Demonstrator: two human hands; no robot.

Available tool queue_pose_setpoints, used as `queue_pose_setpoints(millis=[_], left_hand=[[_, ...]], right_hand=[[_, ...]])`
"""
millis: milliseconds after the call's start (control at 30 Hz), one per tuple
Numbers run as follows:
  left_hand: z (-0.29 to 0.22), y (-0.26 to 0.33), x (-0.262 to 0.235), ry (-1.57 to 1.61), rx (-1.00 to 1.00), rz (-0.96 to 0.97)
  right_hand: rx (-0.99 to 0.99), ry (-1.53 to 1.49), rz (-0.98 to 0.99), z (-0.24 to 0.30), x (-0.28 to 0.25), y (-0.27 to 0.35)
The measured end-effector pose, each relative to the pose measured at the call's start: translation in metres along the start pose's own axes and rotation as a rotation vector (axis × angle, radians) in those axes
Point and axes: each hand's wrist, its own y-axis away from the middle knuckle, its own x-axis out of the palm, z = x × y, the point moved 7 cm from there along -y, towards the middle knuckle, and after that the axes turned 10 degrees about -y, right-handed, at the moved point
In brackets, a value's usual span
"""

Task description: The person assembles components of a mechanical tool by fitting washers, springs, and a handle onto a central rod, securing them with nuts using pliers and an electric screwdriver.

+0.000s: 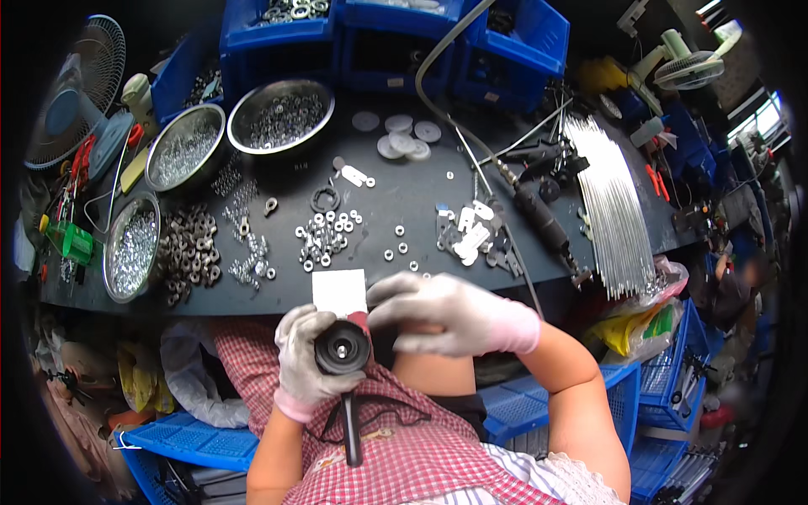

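Note:
My left hand (307,358) is closed round a black round part with a handle (342,347), held over my lap in front of the bench edge. A small bright metal end shows in the middle of its ringed face, and its black handle points down toward me. To the right of it hovers my right hand (463,316), slightly blurred, its fingers stretched apart with nothing visible in them. Both hands wear pale gloves. Just beyond the left hand is a white square piece (339,290) at the bench edge. Small metal nuts (324,240) lie farther back.
Metal bowls (282,118) of small hardware and a pile of dark nuts (189,252) are at left. White plastic pieces (473,236), clear discs (404,139) and a corded power driver (543,219) lie rightward, beside long metal rods (610,210). Blue bins (396,17) line the back.

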Motion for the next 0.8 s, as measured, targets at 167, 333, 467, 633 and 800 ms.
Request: queue_pose_setpoints(millis=[167, 333, 467, 633, 800], left_hand=[[-0.006, 0.016, 0.013, 0.198, -0.161, -0.149], [-0.005, 0.021, 0.019, 0.238, -0.196, -0.174], [-0.006, 0.019, 0.026, 0.244, -0.245, -0.216], [0.001, 0.019, 0.029, 0.394, -0.275, -0.245], [0.005, 0.018, 0.032, 0.404, -0.272, -0.229]], right_hand=[[0.094, 0.475, -1.111, -0.042, -0.276, 0.000], [0.662, 0.959, -1.073, -0.116, -0.424, -0.043], [0.821, 0.996, -1.076, -0.141, -0.431, -0.061], [0.852, 0.933, -1.047, -0.144, -0.432, -0.063], [0.804, 0.944, -1.115, -0.152, -0.418, -0.046]])
